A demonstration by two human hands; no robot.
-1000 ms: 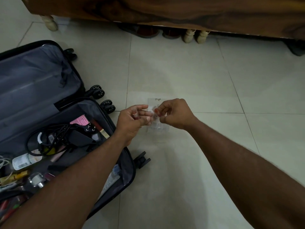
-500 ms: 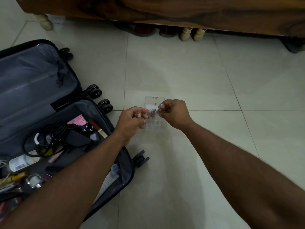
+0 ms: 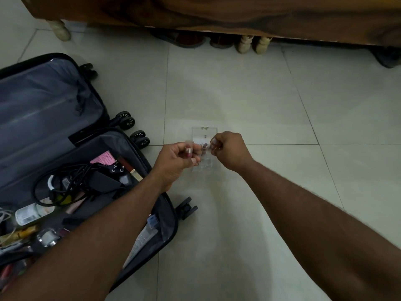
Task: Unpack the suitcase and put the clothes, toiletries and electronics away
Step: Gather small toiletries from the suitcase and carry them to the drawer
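Open suitcase (image 3: pixel 65 131) on the left, hands over the floor tiles (image 3: pixel 238 94)

Cables (image 3: pixel 71 181) and bottles fill its lower half; left hand (image 3: pixel 175 161) curls around something small and pinkish, right hand (image 3: pixel 230 151) pinches a small item above the clear compartment box (image 3: pixel 205 168); wooden furniture (image 3: pixel 217 14) behind

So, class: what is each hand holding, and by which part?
Left hand pinches a small pink-tipped item at its end; right hand pinches something small and clear. What they are cannot be told.
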